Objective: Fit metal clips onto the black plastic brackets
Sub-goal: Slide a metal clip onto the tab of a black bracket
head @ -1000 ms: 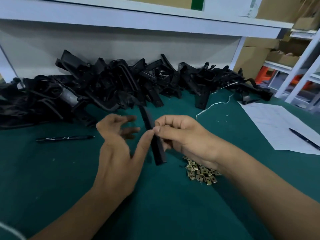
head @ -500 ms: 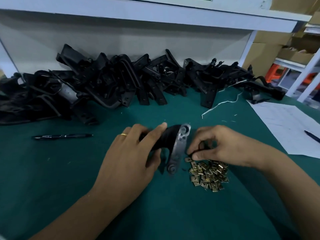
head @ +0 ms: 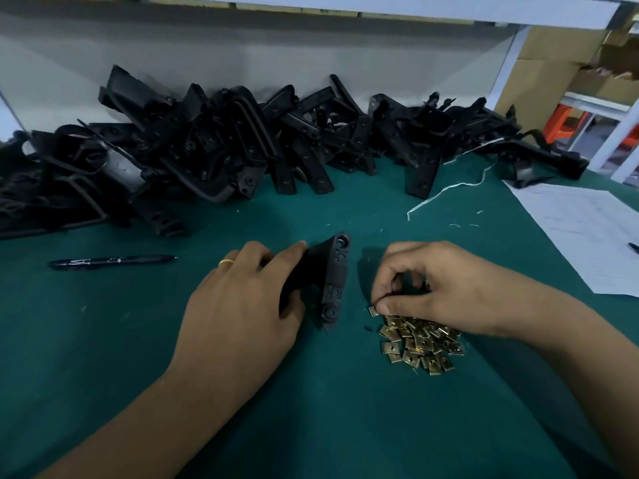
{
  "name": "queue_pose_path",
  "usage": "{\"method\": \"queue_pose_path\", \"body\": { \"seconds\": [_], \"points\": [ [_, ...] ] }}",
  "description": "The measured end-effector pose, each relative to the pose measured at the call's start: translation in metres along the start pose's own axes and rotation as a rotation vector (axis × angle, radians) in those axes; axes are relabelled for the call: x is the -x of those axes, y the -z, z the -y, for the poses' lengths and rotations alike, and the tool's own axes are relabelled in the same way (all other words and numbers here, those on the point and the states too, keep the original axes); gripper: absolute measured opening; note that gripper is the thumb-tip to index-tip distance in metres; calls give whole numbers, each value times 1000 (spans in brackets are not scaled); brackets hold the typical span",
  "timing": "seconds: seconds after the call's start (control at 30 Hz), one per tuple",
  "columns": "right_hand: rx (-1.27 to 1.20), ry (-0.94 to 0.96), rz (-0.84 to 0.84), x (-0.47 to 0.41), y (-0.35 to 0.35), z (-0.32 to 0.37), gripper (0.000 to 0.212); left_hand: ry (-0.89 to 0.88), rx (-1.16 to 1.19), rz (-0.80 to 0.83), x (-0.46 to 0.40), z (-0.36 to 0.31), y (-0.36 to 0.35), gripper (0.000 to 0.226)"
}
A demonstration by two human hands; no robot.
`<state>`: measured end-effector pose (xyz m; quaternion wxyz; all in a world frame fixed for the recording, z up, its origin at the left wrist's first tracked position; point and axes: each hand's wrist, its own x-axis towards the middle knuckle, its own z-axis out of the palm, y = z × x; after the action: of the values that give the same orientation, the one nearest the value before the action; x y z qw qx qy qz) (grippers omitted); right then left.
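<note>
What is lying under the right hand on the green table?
Under the right hand lies a pile of brass-coloured metal clips; its fingers pinch one clip. The palm covers the far part of the pile.

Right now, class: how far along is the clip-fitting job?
Done: no fitted clip shows on the bracket that the left hand holds. In hand: the right hand pinches one clip from the clip pile. Left: fitting it, then the bracket heap behind.

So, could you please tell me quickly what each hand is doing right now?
Left hand: holding the black plastic bracket on the table.
Right hand: pinching one metal clip at the pile's edge.
</note>
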<state>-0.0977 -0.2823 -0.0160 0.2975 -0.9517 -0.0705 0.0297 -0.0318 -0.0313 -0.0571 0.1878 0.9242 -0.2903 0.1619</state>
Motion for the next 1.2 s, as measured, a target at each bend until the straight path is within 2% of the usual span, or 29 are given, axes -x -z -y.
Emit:
{"method": "queue_pose_path", "body": {
  "seconds": [0.17, 0.27, 0.43, 0.6, 0.97, 1.2],
  "points": [
    [-86, -37, -14, 1, -2, -1, 8, -10, 12, -12, 0, 0, 0, 60],
    [-321, -3, -75, 1, -4, 0, 2, -15, 38, -24, 0, 1, 1, 64],
    [-644, 113, -249, -5, -8, 6, 11, -38, 71, -36, 2, 1, 4, 67],
    [-880, 113, -255, -8, -16, 10, 16, -64, 79, -29, 1, 0, 7, 69],
    [-929, 142, -261, -10, -23, 14, 15, -75, 84, -33, 1, 2, 4, 72],
    [-999, 196, -254, -8, -19, 20, 20, -166, 233, -27, 2, 7, 3, 67]
  ]
}}
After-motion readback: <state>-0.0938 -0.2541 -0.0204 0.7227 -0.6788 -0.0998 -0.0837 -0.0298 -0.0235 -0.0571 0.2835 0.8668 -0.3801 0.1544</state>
